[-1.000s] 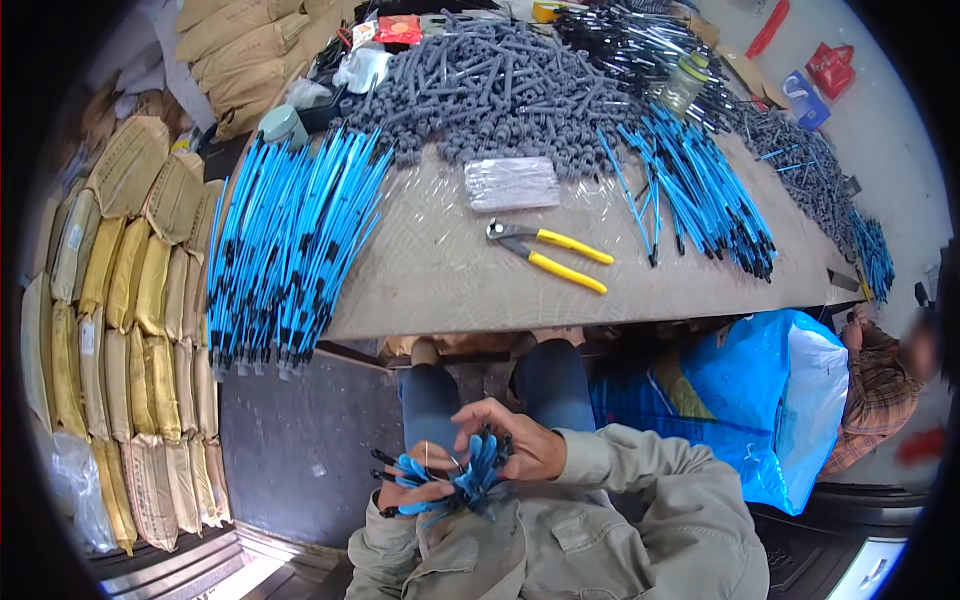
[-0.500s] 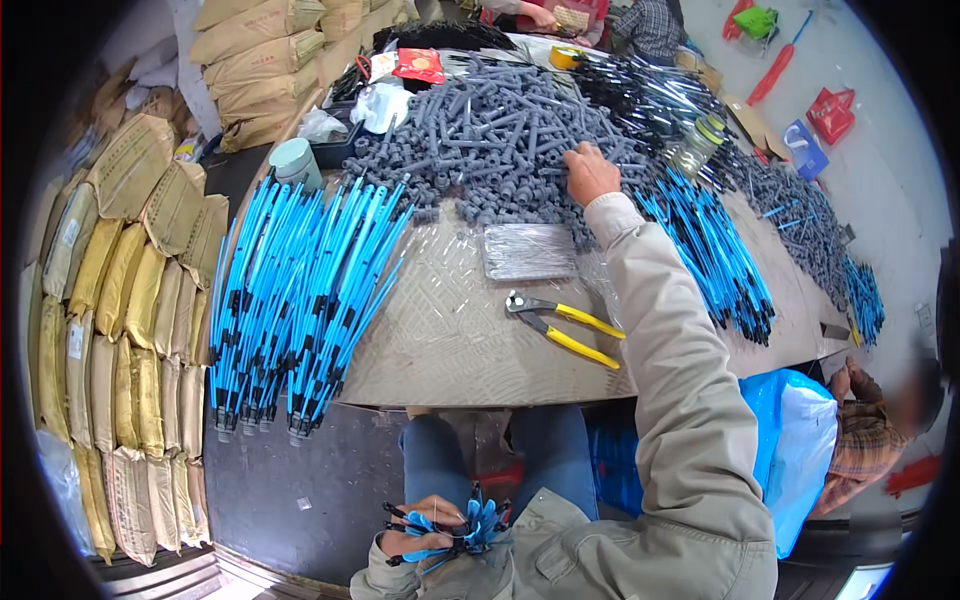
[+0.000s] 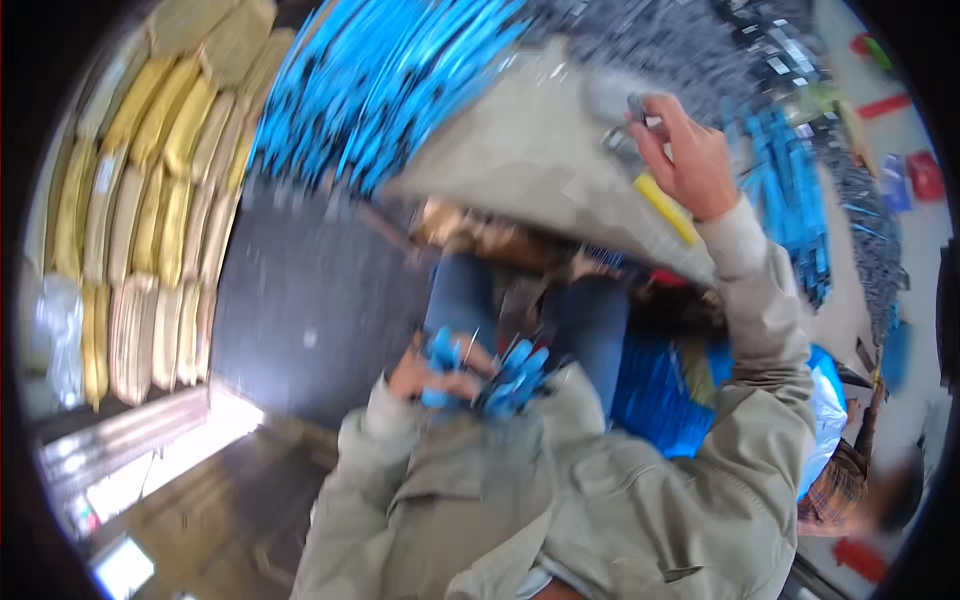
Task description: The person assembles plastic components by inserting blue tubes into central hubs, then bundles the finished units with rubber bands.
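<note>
In my lap, my left hand (image 3: 410, 372) is closed around a bunch of blue plastic strips (image 3: 520, 378) whose ends fan out to the right. A thin wire-like line stands up between its fingers. My right hand (image 3: 695, 165) is raised over the table's right part, thumb and fingers pinching a small dark grey plastic piece (image 3: 637, 106). Under and beside that hand lie yellow-handled pincers (image 3: 664, 208), partly covered. A blurred clear box (image 3: 605, 92) sits just beyond the fingertips. Motion smears much of the table.
Long blue strips with black fittings (image 3: 390, 80) cover the table's left side; more blue strips (image 3: 790, 190) lie at right. Grey plastic parts (image 3: 660, 45) are heaped at the back. Stacked paper sacks (image 3: 150, 190) line the left. Another person's plaid sleeve (image 3: 838, 485) shows at lower right.
The view has tipped down toward my lap. My right hand has come back from the grey heap with a grey piece pinched in it; my left hand still grips the blue bunch.
</note>
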A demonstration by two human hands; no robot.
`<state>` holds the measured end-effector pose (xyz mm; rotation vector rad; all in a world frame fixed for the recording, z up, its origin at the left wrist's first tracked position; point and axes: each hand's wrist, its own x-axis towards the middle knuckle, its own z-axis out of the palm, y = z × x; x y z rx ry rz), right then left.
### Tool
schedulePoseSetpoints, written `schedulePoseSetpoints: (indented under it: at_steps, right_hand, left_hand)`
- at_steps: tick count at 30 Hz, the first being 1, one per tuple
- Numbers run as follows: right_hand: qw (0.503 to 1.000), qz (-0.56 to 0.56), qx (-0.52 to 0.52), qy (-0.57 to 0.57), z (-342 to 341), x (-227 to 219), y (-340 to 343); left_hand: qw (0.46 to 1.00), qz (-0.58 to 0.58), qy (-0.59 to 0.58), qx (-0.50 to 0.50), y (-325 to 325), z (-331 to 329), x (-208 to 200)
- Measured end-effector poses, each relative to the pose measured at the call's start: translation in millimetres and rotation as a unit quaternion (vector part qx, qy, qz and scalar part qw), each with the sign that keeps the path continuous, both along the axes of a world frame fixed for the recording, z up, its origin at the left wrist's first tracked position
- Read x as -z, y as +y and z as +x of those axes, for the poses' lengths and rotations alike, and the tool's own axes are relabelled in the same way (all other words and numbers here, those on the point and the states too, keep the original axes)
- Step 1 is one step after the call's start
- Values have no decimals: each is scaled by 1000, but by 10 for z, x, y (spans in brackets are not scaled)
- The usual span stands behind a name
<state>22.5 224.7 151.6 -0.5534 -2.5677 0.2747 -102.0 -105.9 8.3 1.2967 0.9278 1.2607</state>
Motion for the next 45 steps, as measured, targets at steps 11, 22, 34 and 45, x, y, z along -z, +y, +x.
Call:
schedulePoseSetpoints:
  at_steps: [11,22,34,45]
  right_hand:
    - [892,117,-431,71,356,236,-1327]
    - [642,-701,-241,196,733,767,-1755]
    - [631,-727,-191,194,1052,1151,-2200]
    - [778,-544,-281,140,805,999,-2117]
  left_hand:
    - [959,-188,-162,-141,-108,470,-409]
    - [975,-138,-79,-153,-204,560,-434]
    - [987,-59,-67,-132,-125,591,-517]
    - [985,-55,-42,-160,-285,676,-522]
